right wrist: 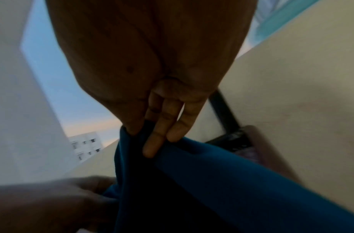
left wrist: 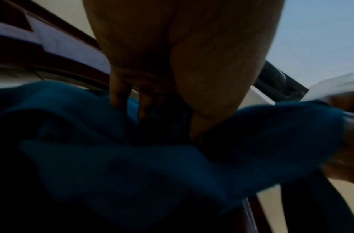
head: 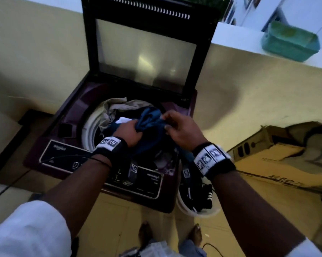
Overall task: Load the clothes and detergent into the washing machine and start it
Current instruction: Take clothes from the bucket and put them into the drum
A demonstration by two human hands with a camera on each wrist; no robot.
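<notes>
A maroon top-loading washing machine (head: 69, 115) stands with its black lid (head: 147, 49) raised. Its drum holds a grey-beige garment (head: 115, 108) and other clothes. Over the drum both hands hold a blue garment (head: 150, 127) (left wrist: 152, 165) (right wrist: 222, 181). My left hand (head: 130, 132) (left wrist: 162, 110) grips a bunch of it with curled fingers. My right hand (head: 176, 125) (right wrist: 148, 130) pinches its upper edge between thumb and fingers. No detergent is in view.
A white tub (head: 195, 208) with dark clothes sits on the floor right of the machine. A cardboard box (head: 278, 164) lies further right. A teal basket (head: 290, 41) rests on the ledge. A cable (head: 6, 190) trails on the left floor. My feet (head: 145, 232) stand in front.
</notes>
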